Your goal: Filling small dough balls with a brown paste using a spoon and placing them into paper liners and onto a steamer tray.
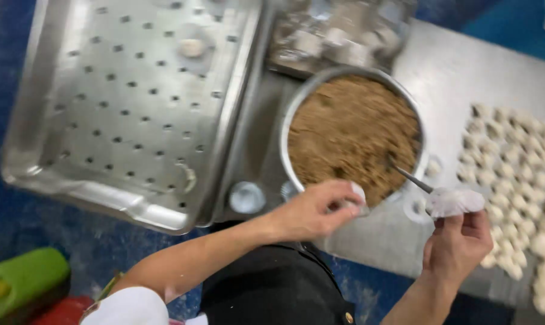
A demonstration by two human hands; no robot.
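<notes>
My left hand [314,210] reaches over the near rim of a round metal bowl [292,114] filled with brown minced filling [351,129]. Its fingers pinch a small white dough piece [358,192]. My right hand [459,241] is to the right of the bowl and holds a thin white round wrapper [456,201] on its fingertips. A thin metal utensil [413,178] slants from that hand over the bowl's rim into the filling; the frame is too blurred to show how it is gripped.
A large perforated steel tray [134,102] lies to the left with one white dumpling [192,47] on it. Several white dumplings [513,162] sit in rows on the steel table [453,66] at the right. A green object [19,280] is at the bottom left.
</notes>
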